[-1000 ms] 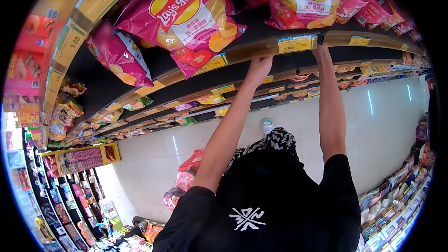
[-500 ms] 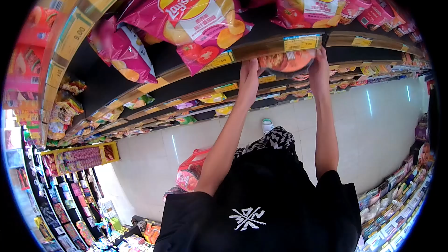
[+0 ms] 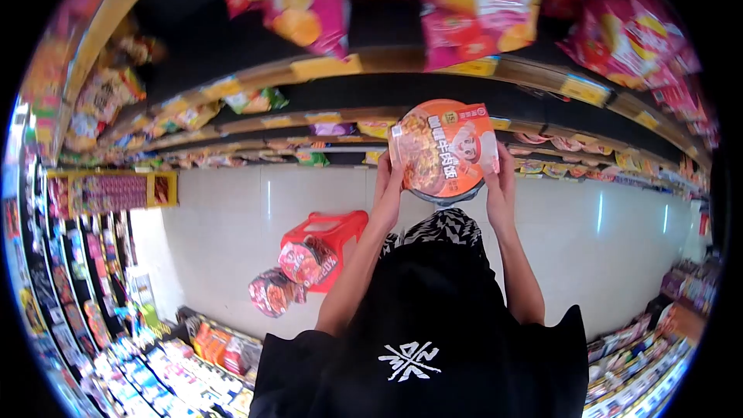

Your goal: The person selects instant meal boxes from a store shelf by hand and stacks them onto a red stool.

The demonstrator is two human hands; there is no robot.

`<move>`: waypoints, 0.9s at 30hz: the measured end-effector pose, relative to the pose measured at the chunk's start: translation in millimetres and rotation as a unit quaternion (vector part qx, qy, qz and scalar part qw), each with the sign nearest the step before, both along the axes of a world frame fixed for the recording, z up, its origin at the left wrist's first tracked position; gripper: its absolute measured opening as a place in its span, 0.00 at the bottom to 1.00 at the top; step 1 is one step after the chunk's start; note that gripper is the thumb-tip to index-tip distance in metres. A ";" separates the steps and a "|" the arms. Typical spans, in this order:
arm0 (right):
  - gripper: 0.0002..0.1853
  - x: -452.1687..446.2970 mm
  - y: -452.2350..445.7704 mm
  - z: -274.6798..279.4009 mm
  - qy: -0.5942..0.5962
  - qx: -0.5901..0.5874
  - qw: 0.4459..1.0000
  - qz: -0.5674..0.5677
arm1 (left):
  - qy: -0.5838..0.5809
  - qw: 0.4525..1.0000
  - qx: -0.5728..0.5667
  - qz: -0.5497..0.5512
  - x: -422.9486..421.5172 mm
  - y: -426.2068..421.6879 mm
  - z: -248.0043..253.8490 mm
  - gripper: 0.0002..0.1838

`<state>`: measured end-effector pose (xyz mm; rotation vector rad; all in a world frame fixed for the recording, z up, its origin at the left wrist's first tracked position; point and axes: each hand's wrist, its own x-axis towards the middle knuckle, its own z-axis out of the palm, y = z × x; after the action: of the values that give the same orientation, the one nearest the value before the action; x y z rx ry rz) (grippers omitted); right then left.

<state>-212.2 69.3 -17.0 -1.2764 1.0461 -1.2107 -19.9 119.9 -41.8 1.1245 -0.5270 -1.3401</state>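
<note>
Between my two hands is an orange instant rice bowl (image 3: 443, 147), with a food picture and Chinese lettering on its cover and a dark base beneath. My left hand (image 3: 388, 188) grips its left side, and my right hand (image 3: 500, 186) holds the right side near the lower corner. The bowl is in front of the shelves, tilted so that its printed top faces me. Both sets of fingers are partly hidden behind it.
Purple chip bags (image 3: 480, 8) fill the upper shelf, whose edge carries yellow price tags (image 3: 586, 90). On the floor to the left stands a red plastic stool-like item (image 3: 344, 231), with packaged bowls (image 3: 302, 261) at it. A yellow-framed display (image 3: 161, 189) stands farther left.
Both hands have drawn the rice bowl out from under the upper shelf, toward my body, and its printed top now shows. The view has shifted, bringing the red item into fuller sight.
</note>
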 end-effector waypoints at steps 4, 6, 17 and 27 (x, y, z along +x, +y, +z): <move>0.31 44.6 11.2 -28.7 -0.028 0.074 0.990 0.117 | -0.037 0.998 -0.031 0.048 38.6 48.1 -31.7 0.36; 0.32 69.2 15.8 -43.4 -0.025 0.109 0.980 0.166 | -0.038 0.996 0.013 0.074 55.7 73.4 -37.8 0.36; 0.29 215.9 83.3 -122.1 0.041 0.165 0.919 0.355 | 0.058 0.953 0.090 0.283 120.8 213.2 -76.6 0.22; 0.31 355.8 176.7 -186.0 0.161 0.172 0.784 0.575 | 0.159 0.874 0.120 0.444 148.4 341.7 -132.1 0.24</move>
<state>143.5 245.9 -203.0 -1.4593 0.4564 0.1403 128.5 461.6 -173.8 1.1017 0.3977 -0.7399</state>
